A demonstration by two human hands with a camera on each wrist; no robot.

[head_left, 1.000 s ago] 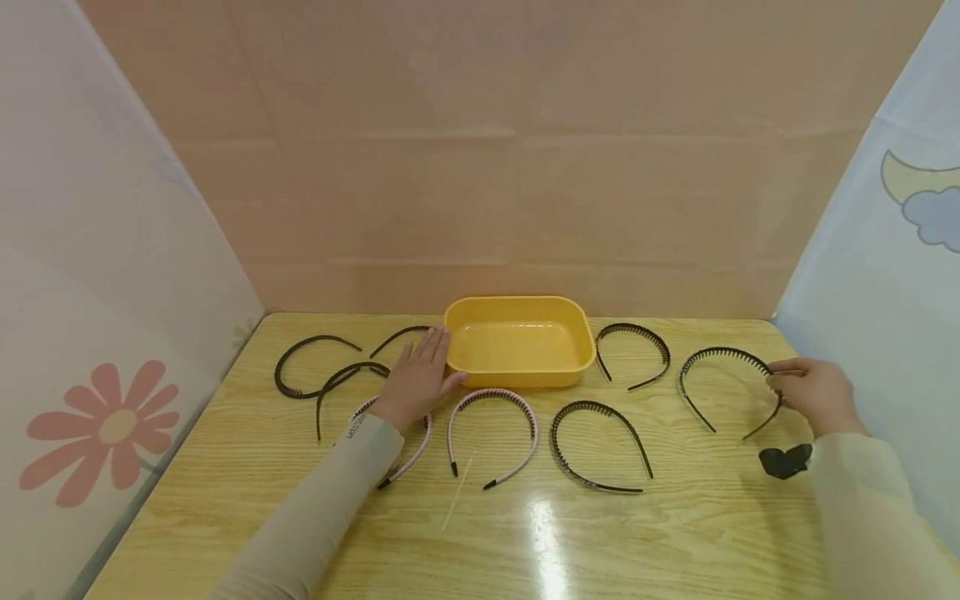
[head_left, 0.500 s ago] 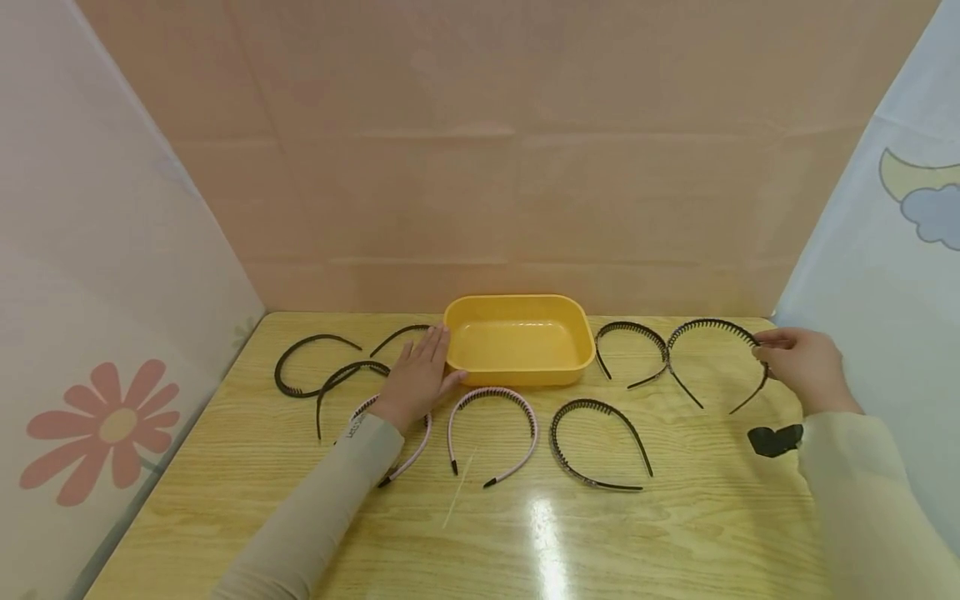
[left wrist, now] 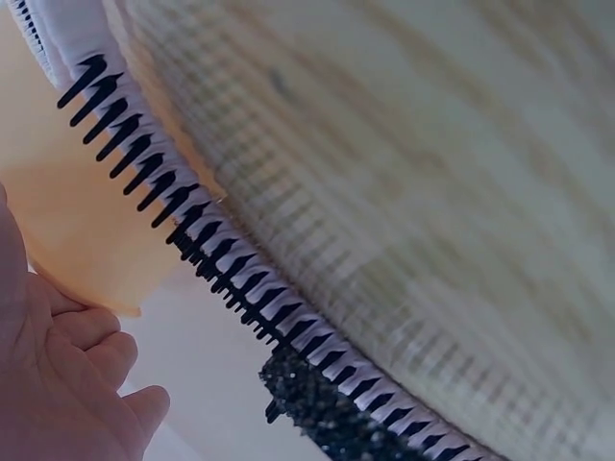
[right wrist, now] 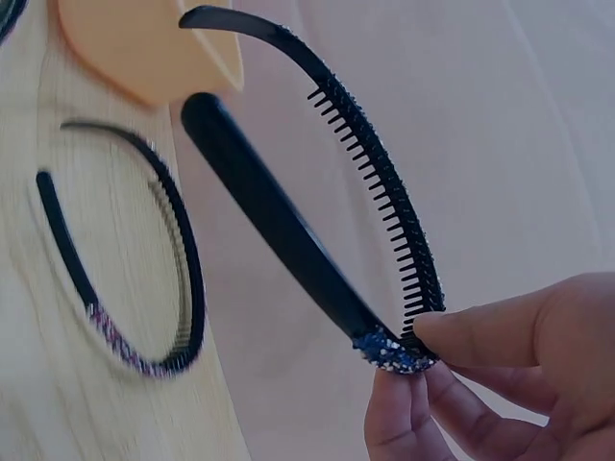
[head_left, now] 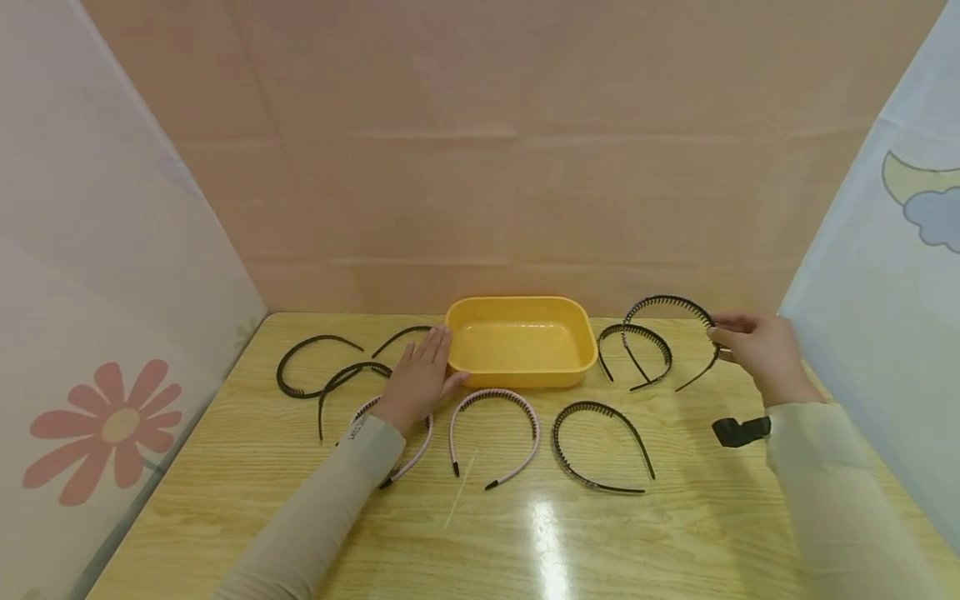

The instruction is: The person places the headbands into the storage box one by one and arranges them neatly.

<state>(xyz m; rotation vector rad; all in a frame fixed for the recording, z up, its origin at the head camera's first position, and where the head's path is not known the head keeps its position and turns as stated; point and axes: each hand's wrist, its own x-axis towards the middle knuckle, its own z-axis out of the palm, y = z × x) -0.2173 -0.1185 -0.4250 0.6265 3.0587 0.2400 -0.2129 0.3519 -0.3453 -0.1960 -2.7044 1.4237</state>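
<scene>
My right hand pinches the side of a black toothed headband, held up over the table's right part. In the right wrist view, thumb and fingers grip this headband at its glittery blue section. Behind it in the head view, another black headband lies beside the yellow tray. My left hand rests with extended fingers against the tray's left side. The left wrist view shows a pink headband with black teeth close by, and my left hand at the tray.
On the wooden table, a pink headband and a black one lie in front of the tray. Black headbands lie at the left, and another pink one is partly under the left forearm. Cloth walls stand behind and at both sides.
My right hand has moved left and toward the back with the held headband, which now overlaps the one beside the tray. My left hand has stayed at the tray.
</scene>
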